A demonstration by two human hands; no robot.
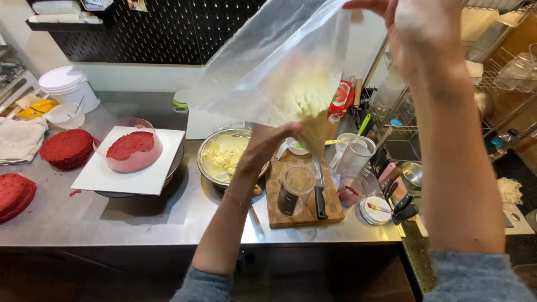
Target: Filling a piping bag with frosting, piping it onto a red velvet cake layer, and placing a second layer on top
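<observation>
In the upper middle of the frame, a clear plastic piping bag (279, 72), smeared inside with pale yellow cream, is hanging with its tip pointing down. The right hand (419, 33) is gripping the bag's top edge at the upper right, fingers closed on the plastic. The left hand (268, 142) is pinching the narrow lower end. Below, a metal bowl of cream (224, 156), a wooden cutting board (302, 196) and red cake layers (67, 148) are sitting on the steel counter (140, 218).

Both hands, left (268, 142) and right (414, 33), hold up a clear piping bag (279, 61) of cream.
</observation>
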